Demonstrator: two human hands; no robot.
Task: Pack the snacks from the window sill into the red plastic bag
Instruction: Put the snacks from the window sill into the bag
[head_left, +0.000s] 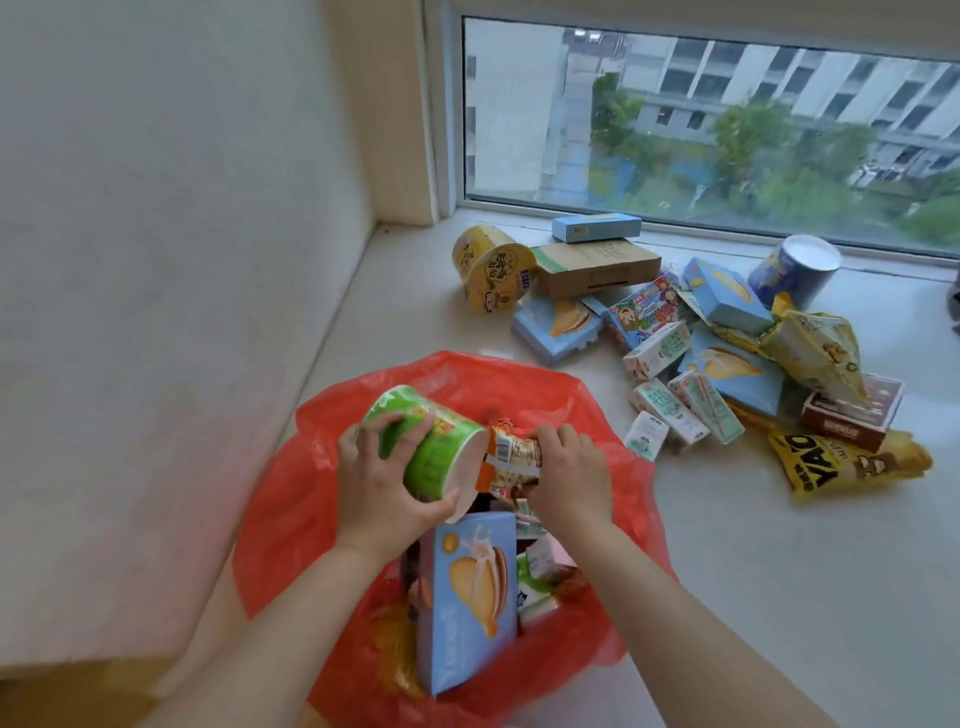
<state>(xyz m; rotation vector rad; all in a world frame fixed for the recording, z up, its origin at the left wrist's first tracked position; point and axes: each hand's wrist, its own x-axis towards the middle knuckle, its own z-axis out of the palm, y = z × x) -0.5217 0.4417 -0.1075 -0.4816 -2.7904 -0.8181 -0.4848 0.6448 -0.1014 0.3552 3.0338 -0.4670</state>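
A: Left of frame, item one?
B: Left hand (382, 483), wrapped around a green instant-noodle cup (434, 441), tilted, lid end toward the right, over the open red plastic bag (291, 499).

A: Next over?
B: Right hand (569, 467), pinched shut on a small orange snack packet (511, 457), touching the cup's rim, also above the bag mouth.

A: Already inside the bag?
B: Light blue biscuit box (470, 597) standing on end, near side. Beside it small cartons and dark wrappers, partly hidden; count unclear.

A: Still out on the window sill (727, 519)?
B: Yellow noodle cup (493, 275) on its side, far left of the pile. Brown cardboard box (595, 267) with a slim blue box (595, 227) on top. Blue pastry boxes (556, 327), several. Cartoon-printed packet (647, 312). Small milk cartons (670, 400), a cluster, near the bag. Blue tub (795, 270) by the glass. Pale yellow crisp bag (815, 353). Brown chocolate box (852, 410). Yellow bag (847, 462) marked YAO, farthest right.

A: Progress estimate?
B: Under halfway, by appearance. Bag partly filled, two items in hand about to go in, well over a dozen left on the sill.
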